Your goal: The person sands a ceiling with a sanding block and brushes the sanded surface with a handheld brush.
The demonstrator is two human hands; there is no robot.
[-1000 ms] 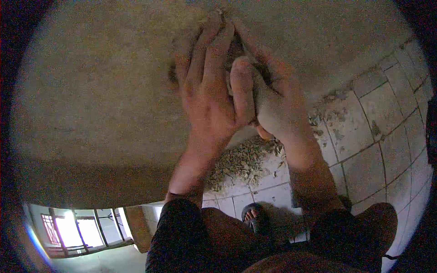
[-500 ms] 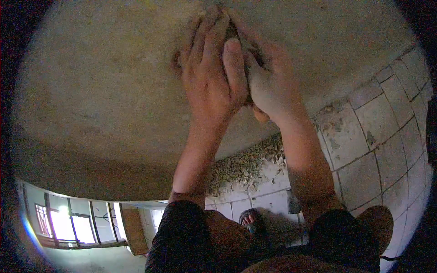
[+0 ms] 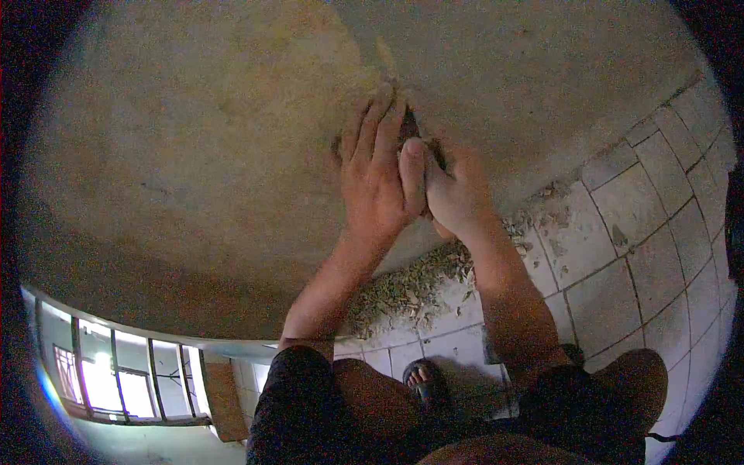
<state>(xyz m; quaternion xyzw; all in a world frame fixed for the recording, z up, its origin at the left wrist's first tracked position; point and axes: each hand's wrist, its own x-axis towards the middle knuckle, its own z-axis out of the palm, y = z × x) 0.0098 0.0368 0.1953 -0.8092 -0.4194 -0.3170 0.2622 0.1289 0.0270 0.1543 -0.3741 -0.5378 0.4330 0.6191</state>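
My left hand (image 3: pixel 373 182) lies against the stained wall (image 3: pixel 232 155), its fingers stretched upward side by side over a dark tool mostly hidden beneath it. Beside it, my right hand (image 3: pixel 457 186) is wrapped round the tool (image 3: pixel 410 128), whose dark part shows between the two hands. The thumbs are close together. A small orange-brown piece (image 3: pixel 443 229) shows under my right palm, perhaps the tool's handle. A paler, yellowish patch of wall (image 3: pixel 310 58) lies above and left of the fingers.
Flakes of debris (image 3: pixel 411 291) lie heaped along the wall's foot on white floor tiles (image 3: pixel 612 294). A sandaled foot (image 3: pixel 422 381) stands below. At lower left are a barred window (image 3: pixel 116 384) and a brown panel (image 3: pixel 223 399).
Both hands first slid up the wall together, then came back down with the tool between them. The view has shifted slightly.
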